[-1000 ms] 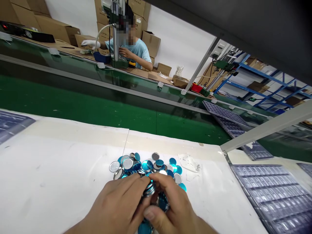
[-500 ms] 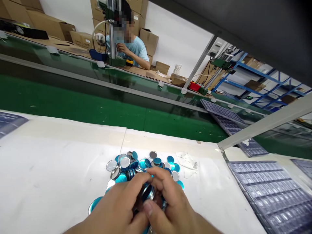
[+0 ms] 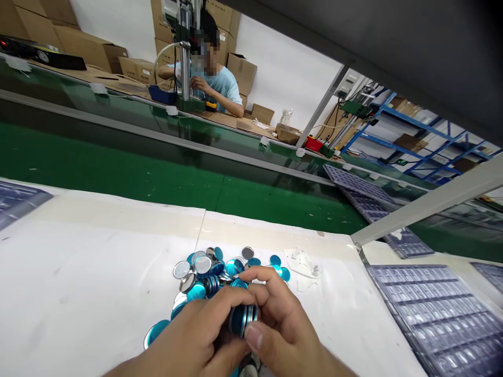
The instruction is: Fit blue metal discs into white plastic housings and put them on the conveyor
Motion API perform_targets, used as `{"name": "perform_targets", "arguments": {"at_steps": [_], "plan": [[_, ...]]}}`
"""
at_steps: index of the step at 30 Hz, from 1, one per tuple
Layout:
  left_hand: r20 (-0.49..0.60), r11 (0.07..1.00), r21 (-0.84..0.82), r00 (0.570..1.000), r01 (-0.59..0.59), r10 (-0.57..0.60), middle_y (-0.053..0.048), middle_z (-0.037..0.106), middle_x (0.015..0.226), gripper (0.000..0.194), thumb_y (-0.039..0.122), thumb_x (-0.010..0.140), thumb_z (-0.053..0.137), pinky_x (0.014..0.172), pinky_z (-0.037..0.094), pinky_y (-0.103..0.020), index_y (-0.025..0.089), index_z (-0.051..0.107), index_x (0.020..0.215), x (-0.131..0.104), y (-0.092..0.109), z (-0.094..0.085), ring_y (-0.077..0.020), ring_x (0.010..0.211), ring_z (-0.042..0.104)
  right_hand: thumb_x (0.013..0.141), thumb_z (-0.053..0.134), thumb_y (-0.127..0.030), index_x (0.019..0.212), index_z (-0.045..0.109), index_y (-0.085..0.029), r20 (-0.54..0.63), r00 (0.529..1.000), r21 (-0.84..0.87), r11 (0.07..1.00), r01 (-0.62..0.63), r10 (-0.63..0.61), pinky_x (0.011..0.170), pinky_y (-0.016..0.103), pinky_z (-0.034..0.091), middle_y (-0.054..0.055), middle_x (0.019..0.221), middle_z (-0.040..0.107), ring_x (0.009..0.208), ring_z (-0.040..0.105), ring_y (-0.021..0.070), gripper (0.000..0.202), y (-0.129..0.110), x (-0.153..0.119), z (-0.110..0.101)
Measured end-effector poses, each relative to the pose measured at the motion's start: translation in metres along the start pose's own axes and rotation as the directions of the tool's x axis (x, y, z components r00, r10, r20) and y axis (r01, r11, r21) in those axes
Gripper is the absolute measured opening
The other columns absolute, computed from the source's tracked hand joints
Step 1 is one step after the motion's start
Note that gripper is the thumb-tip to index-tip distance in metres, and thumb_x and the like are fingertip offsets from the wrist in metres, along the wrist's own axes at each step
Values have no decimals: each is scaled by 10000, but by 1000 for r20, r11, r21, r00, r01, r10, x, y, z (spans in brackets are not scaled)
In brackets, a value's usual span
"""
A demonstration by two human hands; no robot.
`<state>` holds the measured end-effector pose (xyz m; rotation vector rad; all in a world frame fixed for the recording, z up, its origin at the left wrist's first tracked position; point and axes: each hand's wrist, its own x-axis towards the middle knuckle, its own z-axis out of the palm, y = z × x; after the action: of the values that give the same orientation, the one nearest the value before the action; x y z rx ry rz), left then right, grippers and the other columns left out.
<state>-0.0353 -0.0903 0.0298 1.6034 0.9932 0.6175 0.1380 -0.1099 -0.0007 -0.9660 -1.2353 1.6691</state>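
Between my two hands is a short stack of round metal caps (image 3: 242, 320), blue on one face with silver rims. My left hand (image 3: 196, 330) curls round the stack from the left, its index finger over the top. From the right, my right hand (image 3: 283, 319) grips the same stack, thumb on the rims and fingers behind. A loose pile of similar blue and silver caps (image 3: 203, 265) lies just beyond my hands. More caps show partly beneath them, largely hidden. One blue cap (image 3: 156, 333) rests left of my left wrist.
A crumpled white scrap (image 3: 302, 263) lies right of the pile on the white table (image 3: 86, 272). Clear compartment trays (image 3: 440, 309) are at the right, beside a metal post (image 3: 428, 201). Across the green conveyor belt (image 3: 118, 167), a person (image 3: 220, 86) sits at a press.
The stack between my hands has turned, so its rims face more upward and show more clearly. My right hand has shifted slightly right. The view has tilted a little.
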Motion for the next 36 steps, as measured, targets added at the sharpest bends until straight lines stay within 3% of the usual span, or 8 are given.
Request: {"name": "perform_targets", "arguments": {"at_steps": [8, 13, 19, 26, 30, 32, 36], "plan": [[-34, 991, 75, 993, 112, -110, 78, 748, 796, 240, 375, 849, 557, 615, 406, -260, 325, 643, 1067, -1, -2, 2, -169, 689, 663, 806, 707, -647, 1277, 515, -320, -39, 999, 26, 1000, 1, 0, 666, 302, 369, -2, 876, 517, 730, 470, 149, 605, 4, 0, -1], [-46, 984, 121, 991, 130, -126, 83, 756, 782, 242, 358, 801, 598, 631, 421, -254, 317, 668, 1029, 1, 1, -2, -165, 681, 662, 811, 737, -593, 1215, 537, -297, -50, 999, 95, 995, 22, -18, 606, 242, 359, -16, 852, 538, 660, 456, 105, 540, 1, 2, -1], [-71, 990, 85, 992, 111, -105, 86, 792, 891, 274, 297, 797, 595, 688, 476, -232, 343, 695, 1048, 4, 3, -2, -160, 751, 703, 814, 725, -609, 1211, 524, -275, -61, 998, 73, 997, 5, 0, 601, 238, 341, -16, 851, 541, 656, 442, 102, 557, -2, 4, 0], [-66, 985, 156, 995, 79, -69, 48, 798, 948, 275, 302, 841, 550, 698, 485, -256, 330, 667, 1088, 4, -2, 3, -206, 835, 735, 820, 705, -604, 1259, 495, -284, -40, 999, -43, 999, 11, -13, 607, 267, 350, -5, 853, 508, 670, 440, 133, 582, 2, 4, -3], [-41, 980, 193, 998, 46, -39, 41, 789, 985, 314, 253, 848, 516, 709, 494, -261, 334, 629, 1131, 4, -7, 3, -216, 870, 736, 846, 691, -471, 1286, 489, -299, -55, 998, -174, 985, -8, -1, 590, 270, 399, 10, 890, 538, 675, 489, 147, 514, 2, 3, -5], [-8, 957, 291, 1000, 10, -8, 27, 789, 988, 317, 232, 870, 474, 681, 494, -276, 319, 621, 1137, 6, -8, 2, -229, 857, 737, 838, 683, -374, 1281, 503, -303, -106, 994, -311, 950, -30, -3, 592, 274, 417, 6, 873, 556, 679, 512, 157, 483, 1, 3, -5], [114, 832, 548, 993, -90, 32, -45, 782, 1018, 318, 201, 902, 407, 651, 510, -338, 251, 649, 1102, 11, -17, -4, -282, 842, 738, 777, 674, -262, 1242, 556, -292, -155, 986, -648, 759, -60, -55, 617, 301, 439, 1, 794, 586, 714, 554, 202, 481, -8, 6, -2]]}}
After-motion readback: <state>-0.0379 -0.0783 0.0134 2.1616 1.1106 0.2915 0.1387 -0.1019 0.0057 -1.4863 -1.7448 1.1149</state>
